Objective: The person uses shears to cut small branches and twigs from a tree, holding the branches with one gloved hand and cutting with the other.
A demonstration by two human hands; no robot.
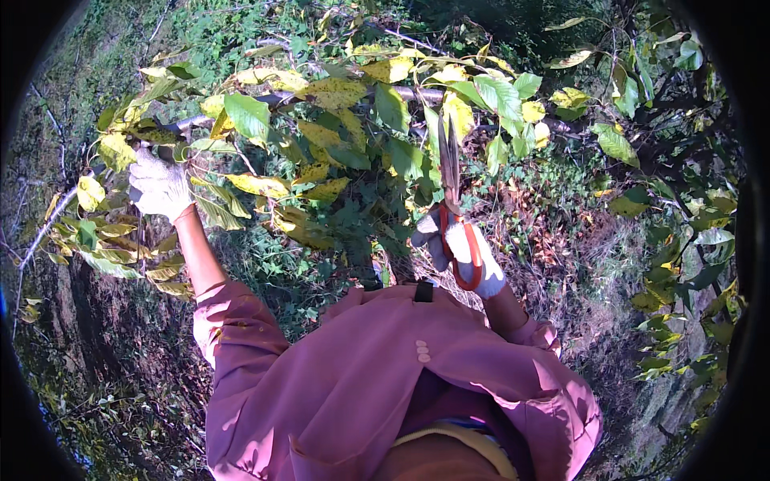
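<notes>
My left hand, in a white knit glove, is raised at the left with its fingers curled at the leafy branch. Leaves partly hide the grip. The branch runs across in front of me, carrying green leaves and yellow, dark-spotted ones. Before my chest, my right hand, gloved too, holds a pair of garden shears by the orange-red handles. The long, rust-brown blades point away from me, close together, with their tips among the hanging leaves just short of the branch.
A thin bare branch slants up at the far left. More leafy twigs hang along the right. Beneath lie green ground plants, dry grass and fallen brown leaves.
</notes>
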